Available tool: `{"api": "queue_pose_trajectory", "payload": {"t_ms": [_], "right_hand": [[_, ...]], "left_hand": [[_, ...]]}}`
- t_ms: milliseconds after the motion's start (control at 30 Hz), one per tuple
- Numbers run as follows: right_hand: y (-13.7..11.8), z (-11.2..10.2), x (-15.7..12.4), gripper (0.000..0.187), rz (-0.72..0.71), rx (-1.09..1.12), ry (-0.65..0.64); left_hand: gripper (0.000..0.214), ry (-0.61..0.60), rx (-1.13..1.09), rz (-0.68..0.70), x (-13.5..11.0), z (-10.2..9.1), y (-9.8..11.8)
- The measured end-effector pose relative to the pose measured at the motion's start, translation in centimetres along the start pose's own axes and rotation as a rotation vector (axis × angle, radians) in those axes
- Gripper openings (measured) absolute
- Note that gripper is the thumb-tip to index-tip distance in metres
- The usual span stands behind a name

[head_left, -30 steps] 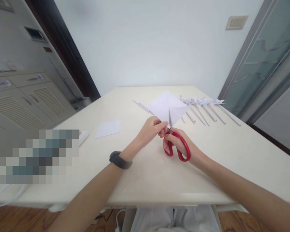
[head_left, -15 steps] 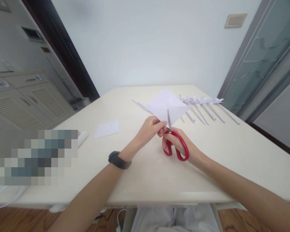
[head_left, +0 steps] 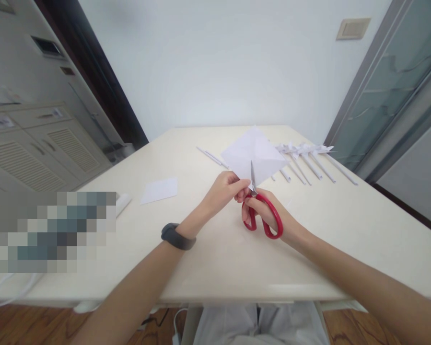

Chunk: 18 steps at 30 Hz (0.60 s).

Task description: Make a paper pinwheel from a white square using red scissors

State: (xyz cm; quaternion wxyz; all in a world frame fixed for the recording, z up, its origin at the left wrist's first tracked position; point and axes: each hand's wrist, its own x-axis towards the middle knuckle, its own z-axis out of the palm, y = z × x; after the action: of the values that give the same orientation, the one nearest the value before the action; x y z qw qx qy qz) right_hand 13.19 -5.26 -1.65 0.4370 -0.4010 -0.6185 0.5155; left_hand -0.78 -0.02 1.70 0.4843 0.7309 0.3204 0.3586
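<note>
A creased white paper sheet [head_left: 254,154] is held up just above the tabletop [head_left: 215,258], near its middle, tilted so that one corner points up and away and its near corner points down toward the person. The left hand [head_left: 223,191] has its grip pinched together on that near corner, thumb on top and fingers curled underneath. Touching it on the right, the right hand [head_left: 271,216] has its grip closed through the loops of red-handled scissors [head_left: 262,216]; the thin steel blades stand almost upright, close together, with the tip lying against the lower part of the sheet. Whether the blades have bitten into the paper cannot be told.

A black wristband [head_left: 178,236] sits on the left wrist. Behind the sheet, to the right, a row of rolled paper sticks [head_left: 310,162] with folded tops lies side by side on the tabletop. To the left of the sheet lie a few thin paper strips [head_left: 212,156], and further left, well apart from the hands, a small flat paper piece [head_left: 159,190]. A louvred cabinet [head_left: 39,153] stands on the left and a glass door [head_left: 391,86] on the right
</note>
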Motion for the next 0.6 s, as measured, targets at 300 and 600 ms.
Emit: {"api": "queue_pose_trajectory", "payload": {"t_ms": [300, 600], "right_hand": [[0.17, 0.06, 0.15, 0.013, -0.001, 0.031, -0.002], [0.26, -0.14, 0.25, 0.011, 0.002, 0.06, 0.008]], "left_hand": [[0.032, 0.005, 0.023, -0.005, -0.02, 0.04, 0.08], [0.034, -0.017, 0.008, 0.012, -0.06, 0.05, -0.13]]}}
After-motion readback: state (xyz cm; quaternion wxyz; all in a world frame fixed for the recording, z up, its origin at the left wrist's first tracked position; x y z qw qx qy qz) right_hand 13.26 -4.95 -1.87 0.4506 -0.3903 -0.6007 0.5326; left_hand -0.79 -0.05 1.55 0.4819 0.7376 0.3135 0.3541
